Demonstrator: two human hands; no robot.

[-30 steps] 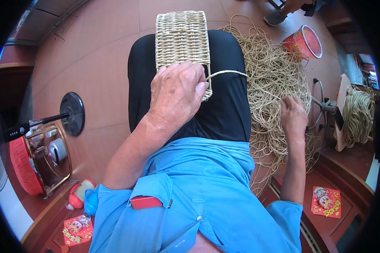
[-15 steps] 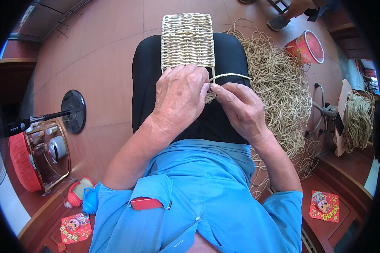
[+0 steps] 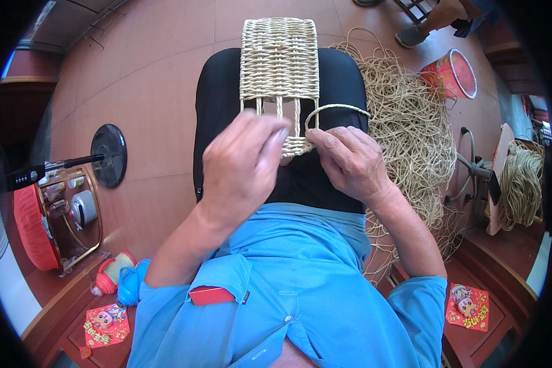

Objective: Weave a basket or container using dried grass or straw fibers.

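Observation:
A pale woven cord panel (image 3: 279, 67) lies lengthwise over my dark-clad lap, with a tight weave at its far part. Nearer to me its bare upright strands show, ending in a short woven band (image 3: 295, 147). My right hand (image 3: 352, 159) pinches the right edge of this band between thumb and fingers. From there a loose length of cord (image 3: 340, 107) arcs up and to the right over my thigh. My left hand (image 3: 245, 162), smeared by motion, hovers over the band's left side with its fingers bent; whether they hold anything is unclear.
A big heap of loose cord (image 3: 405, 116) covers the floor at my right, beside a red bucket (image 3: 444, 73). Another person's leg and shoe (image 3: 411, 37) show at the far right. A bundle of cord (image 3: 520, 184) hangs on the right. A round black base (image 3: 109, 156) stands left.
My left hand has drawn back left and nearer from the panel, uncovering the bare strands and woven band. My right hand keeps its pinch at the band's right edge.

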